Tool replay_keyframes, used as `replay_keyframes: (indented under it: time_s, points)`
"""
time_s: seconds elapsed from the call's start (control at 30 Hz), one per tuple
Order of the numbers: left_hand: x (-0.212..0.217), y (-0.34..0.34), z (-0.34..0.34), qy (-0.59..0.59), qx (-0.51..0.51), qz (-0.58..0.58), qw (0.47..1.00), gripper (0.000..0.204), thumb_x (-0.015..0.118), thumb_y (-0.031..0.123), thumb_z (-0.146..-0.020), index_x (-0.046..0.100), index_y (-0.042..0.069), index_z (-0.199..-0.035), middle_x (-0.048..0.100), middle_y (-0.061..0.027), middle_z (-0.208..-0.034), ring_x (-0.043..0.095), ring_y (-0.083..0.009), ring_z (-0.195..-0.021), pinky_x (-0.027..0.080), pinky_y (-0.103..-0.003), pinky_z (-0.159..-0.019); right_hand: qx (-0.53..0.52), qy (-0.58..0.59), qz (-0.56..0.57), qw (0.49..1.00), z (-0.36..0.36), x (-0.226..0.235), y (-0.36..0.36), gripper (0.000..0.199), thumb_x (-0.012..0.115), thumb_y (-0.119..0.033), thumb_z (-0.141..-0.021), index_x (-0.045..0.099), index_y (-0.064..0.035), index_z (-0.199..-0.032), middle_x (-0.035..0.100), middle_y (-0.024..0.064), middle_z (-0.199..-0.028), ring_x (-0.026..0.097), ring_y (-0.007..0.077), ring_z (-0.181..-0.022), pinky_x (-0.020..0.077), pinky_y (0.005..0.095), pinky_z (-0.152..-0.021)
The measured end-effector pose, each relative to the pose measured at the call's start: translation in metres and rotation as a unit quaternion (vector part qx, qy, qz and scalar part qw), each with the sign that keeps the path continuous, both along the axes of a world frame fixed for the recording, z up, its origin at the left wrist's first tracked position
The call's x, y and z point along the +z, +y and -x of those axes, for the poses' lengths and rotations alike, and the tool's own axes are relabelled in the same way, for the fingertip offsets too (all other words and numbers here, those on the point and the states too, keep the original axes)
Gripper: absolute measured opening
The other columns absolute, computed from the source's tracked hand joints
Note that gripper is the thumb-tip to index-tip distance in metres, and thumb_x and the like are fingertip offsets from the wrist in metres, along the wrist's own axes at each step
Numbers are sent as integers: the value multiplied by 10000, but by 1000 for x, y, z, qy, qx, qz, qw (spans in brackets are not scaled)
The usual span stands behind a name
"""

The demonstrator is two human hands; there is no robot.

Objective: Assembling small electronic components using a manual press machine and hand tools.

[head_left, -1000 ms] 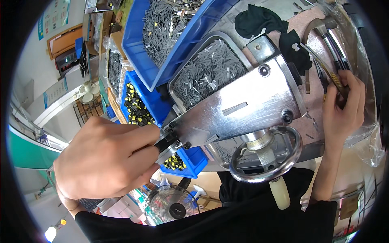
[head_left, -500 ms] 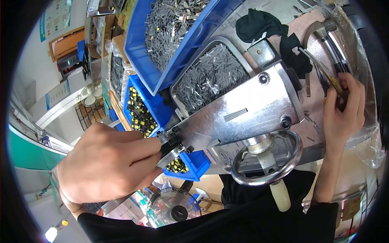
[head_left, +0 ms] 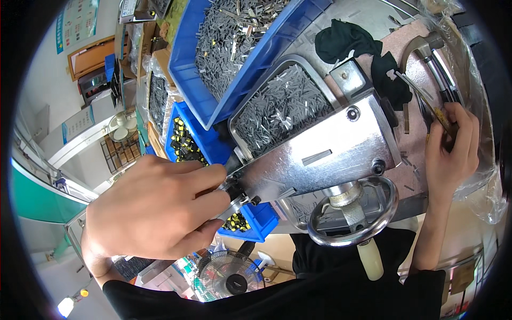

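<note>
Hands are both engaged at a bench-mounted press. We find the left hand [head_left: 154,208] closed in a pinch, thumb and forefinger tips meeting on a small metal piece [head_left: 234,205] at the left end of the shiny steel press body [head_left: 320,154]; the remaining fingers curl under it, which in our judgement steadies the piece against the machine's edge. The right hand [head_left: 450,154] lies well apart on the pink pad [head_left: 410,106], fingers folded around a slim brass-coloured tool [head_left: 437,114]; how tightly it grips we cannot tell. A hammer [head_left: 432,53] and a black cloth [head_left: 346,40] rest on the same pad, near that hand. Behind the press body sits a metal tray [head_left: 282,106] of grey pins, with a blue bin [head_left: 234,48] of similar pins beyond and a lower blue bin [head_left: 186,141] of yellow-and-black parts, all near the left hand. A handwheel [head_left: 354,213] with a pale grip hangs below the press, untouched.
</note>
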State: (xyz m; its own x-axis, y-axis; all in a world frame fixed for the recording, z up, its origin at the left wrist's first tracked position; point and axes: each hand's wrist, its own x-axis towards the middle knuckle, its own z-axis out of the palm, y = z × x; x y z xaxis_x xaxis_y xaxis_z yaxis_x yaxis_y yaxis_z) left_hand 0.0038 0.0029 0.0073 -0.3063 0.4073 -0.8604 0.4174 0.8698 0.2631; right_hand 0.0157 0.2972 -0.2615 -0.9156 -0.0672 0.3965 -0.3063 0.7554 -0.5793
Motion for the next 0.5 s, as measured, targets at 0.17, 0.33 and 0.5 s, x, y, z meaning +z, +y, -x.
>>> replay_keyframes:
  time_s: [0.17,0.33,0.5]
  points:
    - [0,-1,5,-26,-17,-23,999,186,739,191,-799,609,60,-815,541,-52,-891,624,-218,-735,481,-387,-511,12,6,-6,1000,0,-1,1,309,689,67,-814,671,-31,-1106,677,80,-1004,698,154,-784,550,261,-646]
    - [0,-2,2,-8,-27,-30,999,174,747,185,-800,629,58,-790,545,-31,-840,616,-208,-691,478,-380,-495,12,0,-15,1000,-2,-5,5,301,682,59,-842,666,-25,-1130,683,76,-1035,695,159,-823,549,257,-674]
    - [1,-1,2,0,-37,-40,999,166,751,159,-792,626,55,-754,542,-25,-813,613,-202,-671,483,-370,-492,15,17,-4,1000,1,-4,2,308,699,59,-815,679,-40,-1106,683,72,-1001,708,146,-792,557,245,-655]
